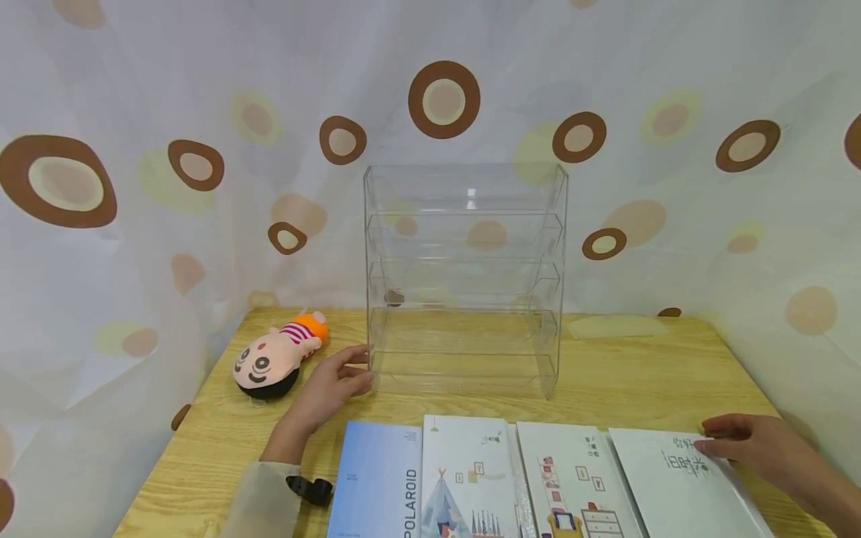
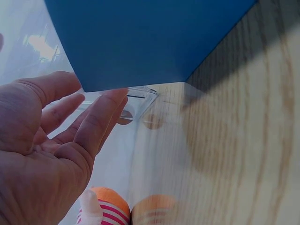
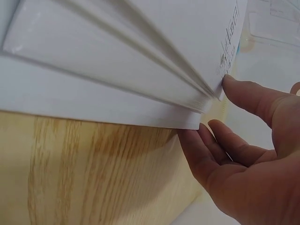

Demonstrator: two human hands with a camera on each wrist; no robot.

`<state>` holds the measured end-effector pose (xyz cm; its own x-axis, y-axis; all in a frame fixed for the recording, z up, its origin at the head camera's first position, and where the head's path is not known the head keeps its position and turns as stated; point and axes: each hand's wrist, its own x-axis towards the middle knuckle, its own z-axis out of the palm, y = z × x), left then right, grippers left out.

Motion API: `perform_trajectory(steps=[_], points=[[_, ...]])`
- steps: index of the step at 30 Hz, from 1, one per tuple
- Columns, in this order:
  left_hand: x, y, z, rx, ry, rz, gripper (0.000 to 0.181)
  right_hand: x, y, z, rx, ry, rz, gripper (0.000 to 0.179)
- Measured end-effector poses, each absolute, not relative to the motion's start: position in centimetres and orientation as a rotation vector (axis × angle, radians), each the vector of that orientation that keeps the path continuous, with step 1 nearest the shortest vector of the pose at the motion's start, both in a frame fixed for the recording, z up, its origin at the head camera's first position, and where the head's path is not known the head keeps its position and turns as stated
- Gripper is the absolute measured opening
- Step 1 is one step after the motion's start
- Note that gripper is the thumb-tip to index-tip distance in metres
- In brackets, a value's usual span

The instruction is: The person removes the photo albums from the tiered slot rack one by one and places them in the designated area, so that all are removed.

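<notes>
A clear tiered plastic rack (image 1: 464, 329) stands upright at the middle of the wooden table. My left hand (image 1: 336, 385) is at its lower left side, fingertips at the edge; in the left wrist view the left hand (image 2: 61, 126) has loosely bent fingers that hold nothing. At the far right of a row of books lies a white book (image 1: 686, 486) with dark lettering. My right hand (image 1: 760, 444) pinches its upper right corner. In the right wrist view, the right hand's thumb (image 3: 246, 96) lies on the top cover of layered white books (image 3: 117, 70), with fingers at the lower edge.
A blue book (image 1: 377, 478) marked POLAROID, a white book with a tent picture (image 1: 464, 463) and a white book with furniture drawings (image 1: 572, 471) lie along the front. A plush doll (image 1: 269, 362) lies at the left. A spotted curtain (image 1: 498, 45) hangs behind the table (image 1: 619, 373).
</notes>
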<state>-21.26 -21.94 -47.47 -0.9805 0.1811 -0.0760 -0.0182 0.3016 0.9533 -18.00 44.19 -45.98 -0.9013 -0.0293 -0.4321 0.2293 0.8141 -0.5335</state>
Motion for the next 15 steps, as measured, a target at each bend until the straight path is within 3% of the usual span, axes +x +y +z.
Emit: perform_trajectory(steps=[15], points=[[-21.34,-21.94,-47.68,0.161,2.412,1.744,0.059,-17.88,44.18,-46.08,0.196,2.55,-0.872,0.082]])
